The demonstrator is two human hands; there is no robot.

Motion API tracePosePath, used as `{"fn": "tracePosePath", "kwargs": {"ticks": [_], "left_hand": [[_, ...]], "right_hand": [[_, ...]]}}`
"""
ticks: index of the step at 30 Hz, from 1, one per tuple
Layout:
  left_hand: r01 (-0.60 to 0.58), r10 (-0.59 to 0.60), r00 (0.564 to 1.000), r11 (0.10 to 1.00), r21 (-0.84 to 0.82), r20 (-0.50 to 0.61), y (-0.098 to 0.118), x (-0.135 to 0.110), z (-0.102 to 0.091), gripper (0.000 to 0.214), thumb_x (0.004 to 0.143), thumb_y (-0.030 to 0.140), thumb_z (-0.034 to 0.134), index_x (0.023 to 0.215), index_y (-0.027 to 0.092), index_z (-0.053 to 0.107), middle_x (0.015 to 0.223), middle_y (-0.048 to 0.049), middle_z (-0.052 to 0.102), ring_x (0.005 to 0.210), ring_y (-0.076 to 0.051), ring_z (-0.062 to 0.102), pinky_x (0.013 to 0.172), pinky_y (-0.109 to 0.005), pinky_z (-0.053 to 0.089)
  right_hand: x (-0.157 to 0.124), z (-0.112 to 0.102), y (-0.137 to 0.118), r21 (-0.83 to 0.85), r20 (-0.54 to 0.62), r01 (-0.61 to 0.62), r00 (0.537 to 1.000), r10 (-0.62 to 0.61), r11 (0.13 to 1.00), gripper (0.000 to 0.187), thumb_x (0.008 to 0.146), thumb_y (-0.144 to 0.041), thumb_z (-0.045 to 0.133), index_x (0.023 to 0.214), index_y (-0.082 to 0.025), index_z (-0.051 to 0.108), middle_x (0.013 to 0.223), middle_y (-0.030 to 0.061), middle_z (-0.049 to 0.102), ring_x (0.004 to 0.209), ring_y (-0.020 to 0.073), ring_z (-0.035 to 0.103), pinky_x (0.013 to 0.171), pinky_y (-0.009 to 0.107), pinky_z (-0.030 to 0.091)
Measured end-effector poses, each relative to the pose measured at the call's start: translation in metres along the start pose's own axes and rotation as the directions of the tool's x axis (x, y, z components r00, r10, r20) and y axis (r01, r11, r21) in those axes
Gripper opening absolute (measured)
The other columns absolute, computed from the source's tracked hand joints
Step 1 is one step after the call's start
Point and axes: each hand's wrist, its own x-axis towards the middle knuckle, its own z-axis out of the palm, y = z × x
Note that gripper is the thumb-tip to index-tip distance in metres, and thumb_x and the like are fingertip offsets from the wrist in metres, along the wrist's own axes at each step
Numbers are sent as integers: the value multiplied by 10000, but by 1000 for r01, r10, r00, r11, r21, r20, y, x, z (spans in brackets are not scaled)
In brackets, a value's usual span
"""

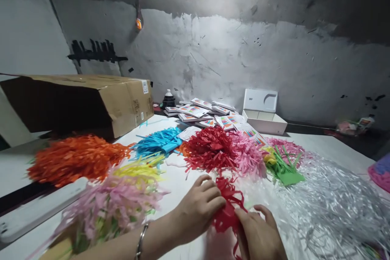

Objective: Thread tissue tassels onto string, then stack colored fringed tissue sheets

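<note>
Both of my hands are at the near edge of the white table (18, 166), closed on a piece of red fringed tissue paper (227, 207). My left hand (198, 207), with a metal bracelet on the wrist, curls its fingers over the left side of the piece. The lower right side is pinched by my right hand (258, 235). Just beyond lies a pile of red fringe (210, 148) next to a pink pile (248, 154).
Fringe piles cover the table: orange (73, 158), blue (160, 140), yellow (140, 168), pale pink (115, 203), green (284, 168), silver (335, 203). A large cardboard box (91, 99) lies at the back left. Flat printed packets (201, 113) and an open white box (263, 118) stand by the wall.
</note>
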Motion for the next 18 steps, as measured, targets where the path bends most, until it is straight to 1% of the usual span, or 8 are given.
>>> {"fn": "tracePosePath", "kwargs": {"ticks": [4, 7, 10, 12, 13, 15, 16, 18], "left_hand": [[42, -32, 987, 997, -62, 157, 21, -15, -48, 143, 921, 140, 501, 930, 195, 633, 828, -81, 687, 771, -227, 571, 866, -414, 403], [205, -82, 943, 907, -367, 322, 34, -26, -83, 119, 906, 337, 643, 936, 226, 674, 879, -74, 696, 811, -235, 598, 820, -363, 453], [449, -350, 894, 698, -557, 282, 31, -35, -95, 423, 887, 485, 678, 1239, 252, 653, 1254, -111, 663, 1110, -279, 602, 943, -345, 464], [584, -535, 798, 570, -578, 278, 22, -37, -88, 478, 868, 495, 697, 1268, 237, 660, 1321, -110, 639, 1179, -291, 572, 978, -349, 442], [648, -576, 740, 472, -598, 348, 17, -38, -82, 431, 837, 500, 731, 1157, 212, 721, 1204, -99, 693, 1091, -280, 603, 921, -333, 457], [735, -544, 631, 194, -649, 552, 11, -40, -69, 342, 761, 495, 808, 819, 161, 762, 800, -34, 704, 764, -193, 599, 714, -266, 450], [747, -501, 593, 51, -663, 630, 10, -42, -63, 359, 737, 487, 832, 697, 147, 727, 653, 6, 634, 640, -144, 534, 632, -237, 412], [708, -453, 568, -157, -689, 687, 12, -48, -55, 398, 734, 501, 837, 667, 136, 693, 586, 39, 567, 552, -95, 452, 570, -209, 368]], "right_hand": [[22, -23, -33, 12, 10, -90, 996, 90, 996, 238, 985, -120, 432, 1070, -148, 653, 755, 29, 689, 699, 175, 634, 933, 418, 406], [33, -36, -50, 14, -86, -102, 991, 103, 995, 248, 992, -82, 437, 1058, -130, 672, 777, 50, 709, 753, 181, 645, 940, 427, 401], [37, -45, -63, 49, -160, -11, 987, 19, 999, 251, 1001, -99, 449, 1076, -89, 688, 831, 89, 733, 828, 205, 674, 952, 447, 416], [35, -48, -72, 58, -152, 57, 987, -48, 997, 262, 1003, -97, 453, 1098, -90, 696, 862, 87, 744, 864, 204, 690, 983, 450, 416], [34, -49, -76, 56, -133, 79, 988, -71, 995, 266, 1002, -91, 456, 1112, -94, 698, 877, 82, 749, 878, 200, 696, 998, 446, 411], [29, -50, -83, 45, -124, 93, 988, -87, 995, 279, 1006, -77, 448, 1119, -93, 703, 881, 76, 753, 877, 189, 702, 1010, 440, 403], [26, -51, -85, 37, -139, 96, 986, -90, 995, 284, 1011, -77, 440, 1108, -87, 707, 869, 78, 753, 863, 186, 703, 1007, 442, 402], [20, -54, -87, 17, -157, 109, 982, -105, 994, 283, 1015, -79, 439, 1074, -79, 716, 837, 77, 753, 824, 177, 705, 989, 431, 409]]}}
